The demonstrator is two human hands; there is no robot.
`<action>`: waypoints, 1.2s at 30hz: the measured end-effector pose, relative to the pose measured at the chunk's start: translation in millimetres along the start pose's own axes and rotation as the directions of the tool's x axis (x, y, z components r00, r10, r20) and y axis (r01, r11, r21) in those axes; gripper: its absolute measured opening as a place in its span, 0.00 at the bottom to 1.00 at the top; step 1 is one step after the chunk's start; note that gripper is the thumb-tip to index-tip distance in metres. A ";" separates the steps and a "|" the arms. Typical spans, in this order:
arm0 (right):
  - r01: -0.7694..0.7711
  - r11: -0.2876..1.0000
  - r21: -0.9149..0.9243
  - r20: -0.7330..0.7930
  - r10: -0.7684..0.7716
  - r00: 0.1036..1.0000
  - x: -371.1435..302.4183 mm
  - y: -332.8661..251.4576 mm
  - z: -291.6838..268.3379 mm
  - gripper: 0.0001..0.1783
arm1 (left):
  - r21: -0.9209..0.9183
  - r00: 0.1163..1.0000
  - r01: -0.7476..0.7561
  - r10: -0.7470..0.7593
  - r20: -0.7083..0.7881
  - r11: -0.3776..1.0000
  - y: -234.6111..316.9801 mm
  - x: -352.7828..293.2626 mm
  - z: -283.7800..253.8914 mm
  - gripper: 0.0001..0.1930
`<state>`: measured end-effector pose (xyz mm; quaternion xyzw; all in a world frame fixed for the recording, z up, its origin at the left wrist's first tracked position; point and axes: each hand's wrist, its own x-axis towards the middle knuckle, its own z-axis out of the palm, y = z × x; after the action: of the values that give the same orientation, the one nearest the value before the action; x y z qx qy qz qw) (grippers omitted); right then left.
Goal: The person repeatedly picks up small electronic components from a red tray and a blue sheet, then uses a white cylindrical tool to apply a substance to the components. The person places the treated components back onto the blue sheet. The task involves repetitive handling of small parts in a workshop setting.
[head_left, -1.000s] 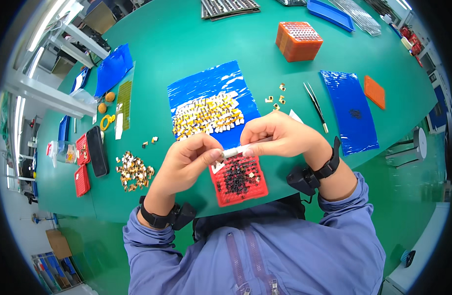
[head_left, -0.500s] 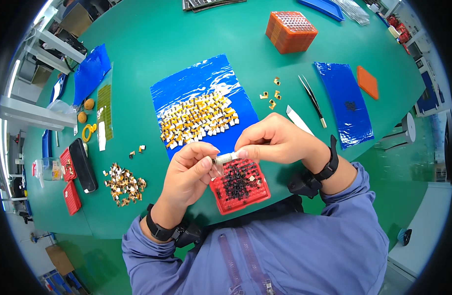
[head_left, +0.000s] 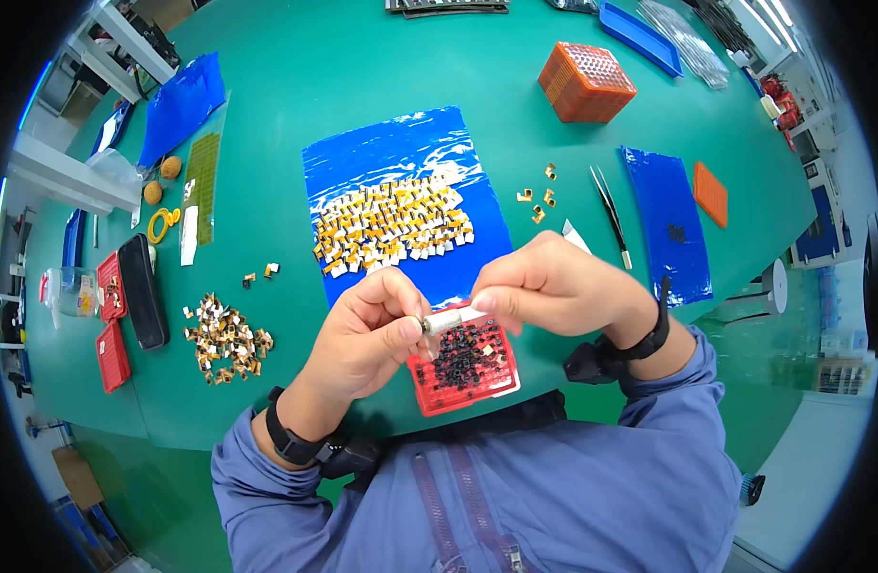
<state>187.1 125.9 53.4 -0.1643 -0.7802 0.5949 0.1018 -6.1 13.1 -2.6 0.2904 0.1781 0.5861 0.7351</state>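
Observation:
Over a red tray (head_left: 468, 406) of small black parts, both my hands work on one short whitish, roll-like piece (head_left: 443, 322). My left hand (head_left: 367, 334) pinches its left end between thumb and fingers, where a dark bit and some clear film show. At the other end, a white tip is gripped by the thumb and forefinger of my right hand (head_left: 544, 291). Just beyond the hands lies a blue sheet (head_left: 382, 143), bearing rows of small yellow-and-white folded pieces (head_left: 391, 224). I cannot make out exactly what the held piece is.
Loose gold-and-white pieces (head_left: 227, 339) are heaped at left, beside a black case (head_left: 143, 291) and red trays (head_left: 112, 355). Tweezers (head_left: 611, 218), a second blue sheet (head_left: 663, 224) and an orange block (head_left: 710, 194) lie at right. Stacked orange trays (head_left: 587, 84) stand farther back.
My right hand has drawn slightly away from the left, so more of the whitish piece shows between them. The whole view has shifted a little.

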 end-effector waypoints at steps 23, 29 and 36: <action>0.148 0.982 0.118 0.003 -0.150 0.989 -5.8 31.1 -3.7 0.08 | 0.146 0.997 0.079 -0.074 -0.038 0.986 -3.0 0.5 1.9 0.06; 0.035 0.983 0.178 0.108 -0.055 0.993 -5.1 33.9 -5.6 0.09 | 0.206 0.998 0.063 -0.060 -0.022 0.976 -2.2 0.7 4.1 0.05; 0.083 0.990 0.113 0.189 -0.104 0.976 -4.9 37.4 -10.6 0.09 | 0.267 0.996 0.084 -0.081 -0.023 0.960 -2.3 0.6 5.3 0.05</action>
<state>200.5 142.5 20.4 -0.0628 -0.7610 0.6427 0.0613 -1.0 12.2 0.0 0.3759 0.2723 0.5272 0.7118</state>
